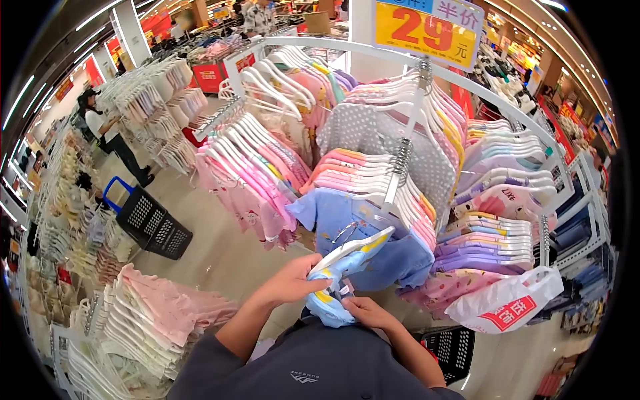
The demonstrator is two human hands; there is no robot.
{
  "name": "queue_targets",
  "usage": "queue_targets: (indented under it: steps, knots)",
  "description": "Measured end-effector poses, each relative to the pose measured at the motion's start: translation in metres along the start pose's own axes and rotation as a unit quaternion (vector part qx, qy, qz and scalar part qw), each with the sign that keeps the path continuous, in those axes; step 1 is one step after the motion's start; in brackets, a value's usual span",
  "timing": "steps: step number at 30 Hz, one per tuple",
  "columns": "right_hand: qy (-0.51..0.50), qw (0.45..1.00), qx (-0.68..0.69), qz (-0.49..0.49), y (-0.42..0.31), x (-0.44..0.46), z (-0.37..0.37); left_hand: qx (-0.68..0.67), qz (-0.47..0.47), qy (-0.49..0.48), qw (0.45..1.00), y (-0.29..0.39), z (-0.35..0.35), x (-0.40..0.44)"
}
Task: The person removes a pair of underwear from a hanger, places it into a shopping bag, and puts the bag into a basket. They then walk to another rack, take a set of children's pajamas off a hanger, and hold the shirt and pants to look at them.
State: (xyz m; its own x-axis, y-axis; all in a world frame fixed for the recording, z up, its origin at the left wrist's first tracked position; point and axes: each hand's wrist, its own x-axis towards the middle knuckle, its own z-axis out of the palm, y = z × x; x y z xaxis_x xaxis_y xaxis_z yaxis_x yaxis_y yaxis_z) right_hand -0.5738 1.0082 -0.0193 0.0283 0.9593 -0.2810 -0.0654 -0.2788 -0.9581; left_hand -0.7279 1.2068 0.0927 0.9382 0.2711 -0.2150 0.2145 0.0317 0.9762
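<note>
A light blue garment with yellow patches (327,308) hangs on a white hanger (352,248) close to my chest. My left hand (300,279) is closed around the garment and hanger near the shoulder. Lower down, my right hand (365,312) pinches the garment's edge beside a small white tag (345,288). Just beyond, a blue printed top (353,210) faces me at the front of a rack arm. Behind it hang several pink and orange tops (353,167).
A white rack (507,93) spans the front, carrying a yellow price sign (427,30). A white plastic bag (510,303) hangs at right. On the floor stand a black basket (150,220) and another basket (450,350). A person (113,137) stands at left.
</note>
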Motion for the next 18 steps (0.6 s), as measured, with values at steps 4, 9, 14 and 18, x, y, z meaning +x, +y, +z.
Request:
queue_targets:
  steps: [4, 9, 14, 18]
  knots:
    - [0.024, 0.973, -0.228, 0.036, 0.027, 0.013, -0.001, 0.026, -0.016, 0.007, 1.0, 0.01, -0.009, -0.008]
    - [0.175, 0.853, -0.488, 0.059, 0.021, -0.006, 0.0, 0.078, 0.033, 0.052, 0.995, -0.009, -0.013, -0.021]
    - [0.298, 0.791, -0.534, 0.013, -0.038, -0.047, 0.003, 0.18, 0.04, 0.177, 0.967, -0.029, -0.02, -0.026]
    - [0.331, 0.755, -0.566, 0.02, -0.064, -0.067, 0.016, 0.281, -0.013, 0.191, 0.94, -0.021, -0.019, -0.027]
